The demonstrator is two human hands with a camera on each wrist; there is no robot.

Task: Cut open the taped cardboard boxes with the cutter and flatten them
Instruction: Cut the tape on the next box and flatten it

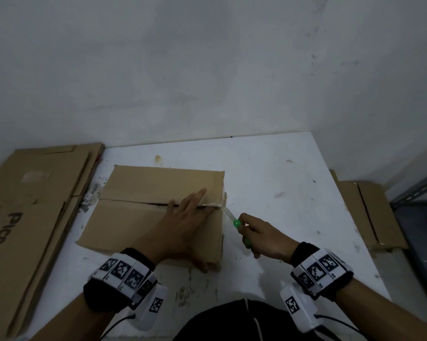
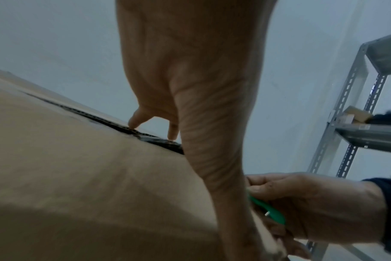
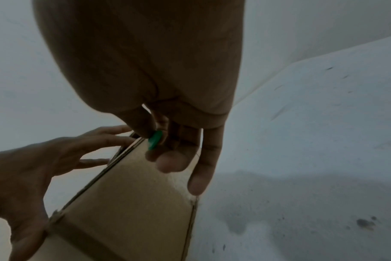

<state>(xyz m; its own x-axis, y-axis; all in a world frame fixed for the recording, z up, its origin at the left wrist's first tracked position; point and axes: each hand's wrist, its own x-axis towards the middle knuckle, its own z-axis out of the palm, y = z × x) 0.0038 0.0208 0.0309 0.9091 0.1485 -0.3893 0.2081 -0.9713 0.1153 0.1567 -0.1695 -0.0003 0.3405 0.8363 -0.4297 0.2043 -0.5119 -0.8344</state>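
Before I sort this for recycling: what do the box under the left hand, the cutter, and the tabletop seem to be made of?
Box: brown corrugated cardboard, matt; the fluted edge shows along the open seam in the left wrist view.
Cutter: glossy green handle, probably plastic; the pale front section could be plastic or metal, too blurred to tell.
Tabletop: smooth white surface, scuffed and stained; likely painted or laminated, but the core is hidden.

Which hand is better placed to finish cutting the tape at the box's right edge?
Right. The right hand already grips the green cutter, its blade at the tape on the box seam's right end. The left hand lies flat on the box, steadying it.
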